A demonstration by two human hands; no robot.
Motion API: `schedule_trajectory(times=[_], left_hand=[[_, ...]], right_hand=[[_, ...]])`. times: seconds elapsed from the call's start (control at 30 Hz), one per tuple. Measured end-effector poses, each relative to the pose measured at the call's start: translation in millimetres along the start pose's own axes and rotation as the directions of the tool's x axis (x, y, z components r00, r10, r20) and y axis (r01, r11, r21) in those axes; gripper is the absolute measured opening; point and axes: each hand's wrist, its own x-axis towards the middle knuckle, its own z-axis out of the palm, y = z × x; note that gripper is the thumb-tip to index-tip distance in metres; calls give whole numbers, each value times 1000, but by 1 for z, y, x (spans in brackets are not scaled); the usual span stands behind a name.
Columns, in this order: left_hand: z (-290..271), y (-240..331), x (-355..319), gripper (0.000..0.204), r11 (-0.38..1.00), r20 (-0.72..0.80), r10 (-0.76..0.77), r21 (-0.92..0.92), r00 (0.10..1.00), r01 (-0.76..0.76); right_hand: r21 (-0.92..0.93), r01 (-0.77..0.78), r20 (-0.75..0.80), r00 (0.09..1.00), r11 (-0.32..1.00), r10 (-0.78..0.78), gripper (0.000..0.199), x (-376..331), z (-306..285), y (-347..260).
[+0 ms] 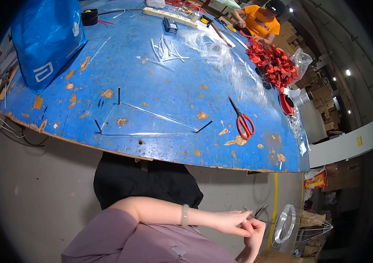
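Observation:
Both of my hands are together at the lower right, below the table's front edge. My left hand (pixel 231 222) reaches across from the left, a pale bracelet (pixel 185 215) on its wrist, and its fingers are pinched against the right hand. Curled closed beside it is my right hand (pixel 255 234). Thin, dark, blade-like pieces (pixel 261 211) stick out past the fingers; what they belong to is hidden. On the table, clear cord (pixel 151 115) runs in a closed loop around three black upright pegs (pixel 119 95). Red-handled scissors (pixel 245 126) lie to the right of the loop.
A blue bag (pixel 48 44) stands on the worn blue table (pixel 138 79) at the left. Cut clear strips (pixel 166 49), crumpled plastic film (pixel 239 72) and red ribbon bows (pixel 274 63) lie farther back. Another person (pixel 261 22) works at the far right. A wire spool (pixel 286 223) stands beside my hands.

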Motion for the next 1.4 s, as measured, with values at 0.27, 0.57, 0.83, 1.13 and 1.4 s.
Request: schedule_trajectory(times=[0.27, 0.57, 0.83, 1.13, 1.4], left_hand=[[-112, 49, -127, 20, 767, 173, -251, -565, 952, 305], [-212, 53, -306, 18, 940, -428, 23, -299, 904, -165], [-273, 77, -297, 24, 827, -792, -167, -436, 587, -354], [-312, 71, -251, 24, 919, -868, -392, -385, 305, 88], [-304, 57, -238, 18, 203, -721, -44, 671, 691, 713]], right_hand=[[-182, 55, 572, 818, 982, 60, 11, 45, -35, -3], [-129, 291, 584, 795, 948, -165, 19, 117, -23, -40], [-160, 443, 461, 824, 882, -330, 13, 194, 66, -118], [-260, 593, 228, 805, 762, -548, 25, 300, 113, -137], [-587, 338, 136, 937, 735, -322, 39, 300, 48, -59]])
